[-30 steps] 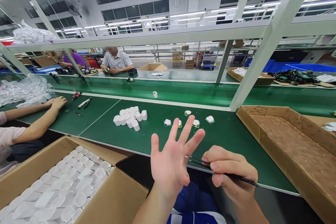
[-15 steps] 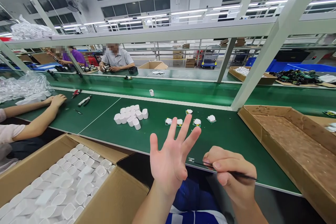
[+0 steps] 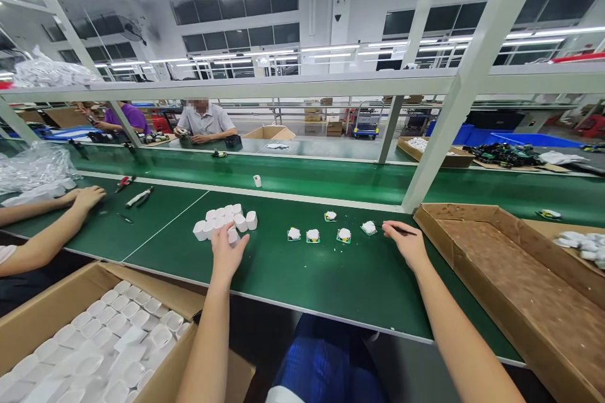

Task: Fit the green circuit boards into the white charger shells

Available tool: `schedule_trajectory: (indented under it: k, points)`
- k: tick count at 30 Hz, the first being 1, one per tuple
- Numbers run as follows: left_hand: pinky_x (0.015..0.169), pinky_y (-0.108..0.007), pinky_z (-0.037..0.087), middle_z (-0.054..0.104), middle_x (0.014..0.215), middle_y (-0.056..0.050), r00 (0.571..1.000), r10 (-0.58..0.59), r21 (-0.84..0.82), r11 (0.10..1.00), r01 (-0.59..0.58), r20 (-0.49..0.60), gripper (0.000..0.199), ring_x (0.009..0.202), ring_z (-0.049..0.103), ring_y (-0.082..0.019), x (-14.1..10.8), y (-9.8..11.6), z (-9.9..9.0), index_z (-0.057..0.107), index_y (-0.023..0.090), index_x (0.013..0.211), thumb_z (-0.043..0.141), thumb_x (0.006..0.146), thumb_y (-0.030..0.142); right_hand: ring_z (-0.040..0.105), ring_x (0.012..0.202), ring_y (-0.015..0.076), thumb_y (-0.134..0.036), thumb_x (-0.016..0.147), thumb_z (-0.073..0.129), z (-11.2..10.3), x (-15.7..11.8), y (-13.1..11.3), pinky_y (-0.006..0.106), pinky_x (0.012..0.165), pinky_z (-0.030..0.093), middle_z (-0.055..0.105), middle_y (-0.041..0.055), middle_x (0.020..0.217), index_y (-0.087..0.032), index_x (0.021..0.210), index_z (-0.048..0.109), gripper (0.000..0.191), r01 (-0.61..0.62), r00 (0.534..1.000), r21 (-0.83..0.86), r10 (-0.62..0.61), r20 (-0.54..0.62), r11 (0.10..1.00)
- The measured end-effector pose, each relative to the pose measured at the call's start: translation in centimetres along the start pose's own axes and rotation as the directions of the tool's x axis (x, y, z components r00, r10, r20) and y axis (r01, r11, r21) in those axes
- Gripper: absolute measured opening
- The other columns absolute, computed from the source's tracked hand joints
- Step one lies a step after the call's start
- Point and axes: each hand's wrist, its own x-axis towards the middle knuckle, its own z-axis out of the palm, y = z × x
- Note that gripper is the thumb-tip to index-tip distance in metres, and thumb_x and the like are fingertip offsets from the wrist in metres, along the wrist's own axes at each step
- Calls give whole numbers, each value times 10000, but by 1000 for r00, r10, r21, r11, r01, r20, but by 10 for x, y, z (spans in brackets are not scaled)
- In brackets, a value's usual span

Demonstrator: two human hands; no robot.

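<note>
My left hand (image 3: 228,253) reaches over the front of a cluster of white plastic cups (image 3: 218,220). Its thumb and fingers are apart around the nearest white cup (image 3: 233,237), which stands on the table; a gap shows beside the thumb. At the right, my right hand (image 3: 407,244) pinches a thin black tool (image 3: 401,230) that resembles tweezers. The tool's tip is close to a small circuit board with a white top (image 3: 368,228); whether they touch I cannot tell. Several similar boards (image 3: 312,236) lie between my hands.
An open carton (image 3: 51,293) full of white cups is at front left. A shallow cardboard tray (image 3: 437,233) stands at right. Pliers (image 3: 138,197) and a co-worker's hands (image 3: 85,198) are at left. One white cup (image 3: 257,181) sits on the green belt (image 3: 307,184) behind.
My left hand has moved from the middle out left to the white cups. My right hand has gone forward with the black tool to the rightmost board. The view has tilted up slightly.
</note>
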Motion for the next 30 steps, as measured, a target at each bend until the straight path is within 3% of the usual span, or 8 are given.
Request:
schedule_trajectory:
  k: [5, 10, 14, 17, 19, 22, 26, 30]
  points:
    - [1077, -556, 242, 346, 1321, -151, 989, 147, 354, 927, -126, -32, 515, 1279, 330, -363, 6, -27, 7, 513, 182, 1186, 639, 702, 305, 622, 575, 155, -498, 449, 801, 2, 0, 24, 355, 630, 581, 685, 54, 681, -143, 692, 714, 439, -105, 994, 65, 107, -18, 992]
    - [1037, -469, 362, 424, 1218, -141, 982, 186, 329, 925, -189, 40, 422, 1199, 439, -318, 7, -29, 6, 560, 163, 1120, 595, 702, 210, 603, 530, 147, -488, 452, 806, 6, 1, 33, 339, 578, 581, 659, 53, 621, -126, 657, 695, 430, -142, 988, 56, 145, -60, 988]
    - [928, -432, 466, 460, 1155, -120, 978, 207, 298, 932, -208, 36, 470, 1078, 522, -293, 2, -27, -1, 553, 176, 1157, 608, 692, 218, 624, 587, 156, -565, 580, 715, 4, -2, 23, 329, 608, 572, 670, 61, 707, -136, 791, 691, 479, -58, 993, 12, 59, -102, 998]
    - [806, -388, 520, 438, 1201, -114, 953, 303, 292, 910, -296, 19, 472, 1033, 545, -267, -9, -21, -9, 529, 198, 1197, 594, 732, 245, 643, 674, 167, -599, 716, 581, 3, -4, 9, 332, 679, 559, 683, 72, 804, -155, 932, 663, 500, 20, 999, -59, -22, -35, 998]
    - [840, -384, 508, 459, 1192, -102, 898, 439, 270, 864, -424, 4, 409, 1070, 530, -260, -21, -8, -9, 532, 210, 1180, 567, 775, 246, 638, 668, 162, -567, 789, 503, 8, -3, 1, 336, 697, 542, 686, 69, 821, -172, 960, 643, 453, 58, 995, -128, -48, 86, 990]
    - [923, -387, 471, 484, 1160, -91, 755, 653, 144, 742, -654, 62, 361, 1097, 518, -239, -39, 26, 9, 519, 214, 1159, 563, 800, 218, 605, 629, 163, -456, 793, 543, 29, 2, -4, 326, 678, 498, 661, 33, 716, -202, 831, 636, 273, 122, 956, -262, -43, 291, 957]
    - [855, -343, 503, 423, 1213, -107, 517, 781, -136, 589, -797, 351, 397, 976, 552, -175, -48, 75, 67, 455, 220, 1214, 512, 828, 150, 546, 629, 171, -280, 646, 715, 62, -1, 2, 294, 646, 426, 574, -14, 623, -214, 759, 583, 186, 233, 895, -410, -30, 444, 882]
    - [851, -380, 503, 282, 1370, -133, 347, 787, -292, 538, -791, 511, 502, 878, 534, -141, -37, 94, 129, 423, 245, 1256, 484, 794, 59, 538, 653, 176, -122, 557, 740, 76, -10, 15, 273, 624, 400, 551, -16, 657, -203, 749, 548, 283, 342, 845, -462, -53, 532, 818]
